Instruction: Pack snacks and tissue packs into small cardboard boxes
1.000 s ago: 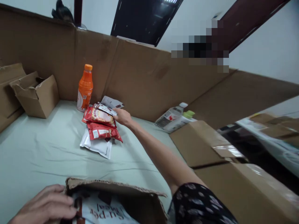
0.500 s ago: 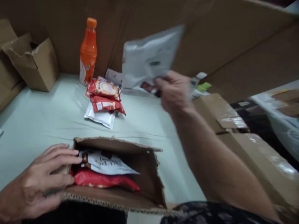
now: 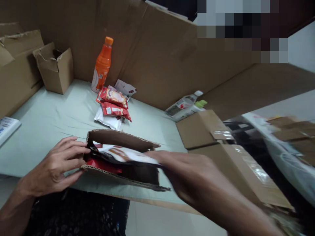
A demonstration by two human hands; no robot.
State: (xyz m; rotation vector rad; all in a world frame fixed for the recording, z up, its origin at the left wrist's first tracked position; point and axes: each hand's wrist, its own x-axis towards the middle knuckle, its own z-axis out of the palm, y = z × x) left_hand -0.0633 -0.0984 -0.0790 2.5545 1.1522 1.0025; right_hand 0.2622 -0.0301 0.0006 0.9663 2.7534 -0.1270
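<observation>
An open cardboard box lies on its side at the near edge of the pale green table. My left hand rests on the box's left end, fingers spread against the flap. My right hand is at the box's mouth, pushing a white packet in on top of a red packet. Its fingers are blurred. Further back lies a pile of red and white snack packets, with an orange drink bottle standing behind it.
A tall cardboard wall rings the table. A small open box stands at the back left. Two lying bottles and flat taped cartons are at the right. A white item sits at the left edge.
My right hand took a white packet from the pile, swung it up and back, and now has it at the box's mouth. My left hand stayed on the box.
</observation>
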